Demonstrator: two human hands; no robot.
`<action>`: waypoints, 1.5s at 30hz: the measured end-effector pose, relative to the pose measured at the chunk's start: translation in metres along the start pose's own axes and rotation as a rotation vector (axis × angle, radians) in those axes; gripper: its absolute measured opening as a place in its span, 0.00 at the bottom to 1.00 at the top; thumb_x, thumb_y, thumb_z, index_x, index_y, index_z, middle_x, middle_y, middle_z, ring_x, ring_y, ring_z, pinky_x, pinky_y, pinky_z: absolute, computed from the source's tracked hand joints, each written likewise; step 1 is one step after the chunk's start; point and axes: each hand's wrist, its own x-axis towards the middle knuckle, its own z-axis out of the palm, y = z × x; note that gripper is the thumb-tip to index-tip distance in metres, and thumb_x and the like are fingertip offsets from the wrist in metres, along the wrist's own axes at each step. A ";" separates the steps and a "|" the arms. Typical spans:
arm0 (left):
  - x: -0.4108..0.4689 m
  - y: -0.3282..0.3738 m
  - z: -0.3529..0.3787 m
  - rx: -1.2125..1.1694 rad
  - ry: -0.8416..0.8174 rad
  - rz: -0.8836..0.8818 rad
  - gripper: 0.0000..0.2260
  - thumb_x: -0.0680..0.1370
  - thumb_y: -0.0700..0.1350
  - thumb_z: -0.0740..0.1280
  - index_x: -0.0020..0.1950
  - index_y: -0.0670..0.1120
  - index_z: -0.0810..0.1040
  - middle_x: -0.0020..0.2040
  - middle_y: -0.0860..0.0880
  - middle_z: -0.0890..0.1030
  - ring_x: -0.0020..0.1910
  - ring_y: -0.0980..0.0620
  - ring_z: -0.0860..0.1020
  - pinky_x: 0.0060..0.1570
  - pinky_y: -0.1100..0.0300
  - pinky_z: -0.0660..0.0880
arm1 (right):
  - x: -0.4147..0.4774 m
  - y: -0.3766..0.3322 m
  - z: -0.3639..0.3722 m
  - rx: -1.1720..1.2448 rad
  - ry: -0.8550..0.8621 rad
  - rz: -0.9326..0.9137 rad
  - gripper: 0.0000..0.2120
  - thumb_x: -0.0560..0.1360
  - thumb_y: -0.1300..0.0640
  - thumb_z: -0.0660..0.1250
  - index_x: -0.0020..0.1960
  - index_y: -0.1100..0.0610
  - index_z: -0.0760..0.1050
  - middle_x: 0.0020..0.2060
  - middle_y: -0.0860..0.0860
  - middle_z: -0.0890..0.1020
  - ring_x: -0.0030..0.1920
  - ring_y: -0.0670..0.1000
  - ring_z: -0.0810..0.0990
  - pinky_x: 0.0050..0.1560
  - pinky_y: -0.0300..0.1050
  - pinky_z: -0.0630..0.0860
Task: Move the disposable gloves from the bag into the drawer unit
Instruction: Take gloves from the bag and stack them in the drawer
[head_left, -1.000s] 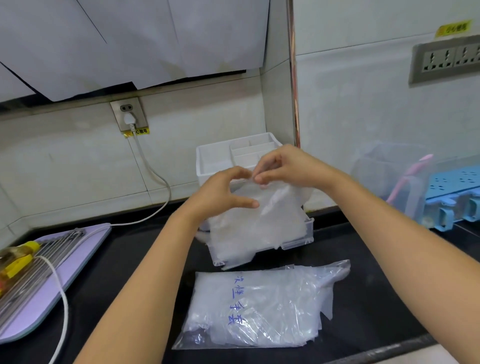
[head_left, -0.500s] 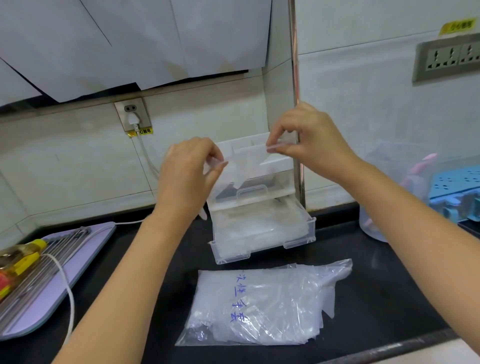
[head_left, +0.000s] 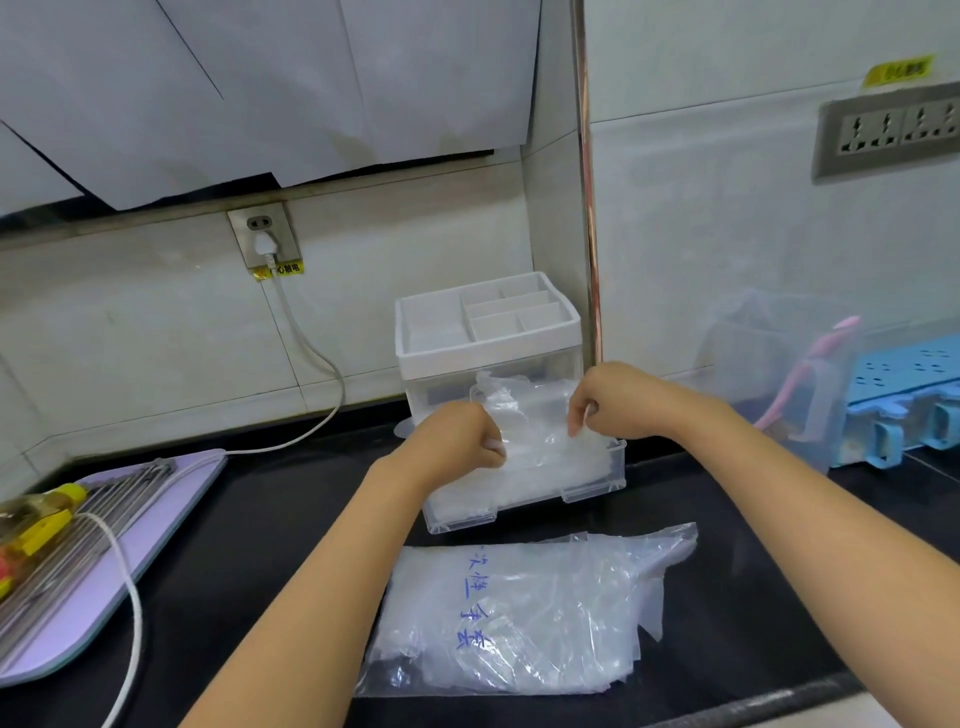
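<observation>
Left hand (head_left: 457, 441): lowered from level with the drawer unit (head_left: 488, 332) top to the open drawer (head_left: 587, 486).
Right hand (head_left: 618, 402): likewise lowered.
Glove (head_left: 530, 415): formerly stretched taut between the hands, now held bunched between them, over the drawer.

Single head-worn wide-angle view, looking forward and down, close over the bench (head_left: 249, 545), far tiled wall (head_left: 130, 322) in frame, both forearms entering from the near edge

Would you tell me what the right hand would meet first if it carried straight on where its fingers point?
Probably the glove pile in the open drawer, just below the right hand.
</observation>
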 end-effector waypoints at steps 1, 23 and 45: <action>0.003 0.001 0.001 0.015 -0.011 -0.006 0.10 0.73 0.39 0.68 0.33 0.46 0.72 0.33 0.48 0.71 0.34 0.51 0.66 0.37 0.58 0.65 | -0.001 -0.004 -0.004 0.017 -0.018 0.017 0.18 0.75 0.66 0.58 0.47 0.49 0.83 0.47 0.46 0.78 0.47 0.48 0.76 0.47 0.36 0.71; 0.032 0.026 0.022 -0.030 -0.275 -0.332 0.16 0.80 0.41 0.59 0.67 0.42 0.72 0.59 0.45 0.77 0.52 0.47 0.74 0.48 0.58 0.69 | 0.041 -0.039 0.033 -0.161 -0.502 0.080 0.30 0.78 0.64 0.55 0.77 0.48 0.55 0.74 0.51 0.63 0.70 0.54 0.67 0.68 0.46 0.67; 0.016 0.015 0.001 0.162 -0.333 -0.412 0.16 0.79 0.46 0.63 0.66 0.43 0.73 0.60 0.44 0.76 0.49 0.47 0.72 0.52 0.56 0.71 | -0.010 -0.013 0.008 0.666 -0.013 0.107 0.09 0.77 0.57 0.65 0.54 0.53 0.82 0.50 0.47 0.84 0.52 0.45 0.82 0.61 0.43 0.74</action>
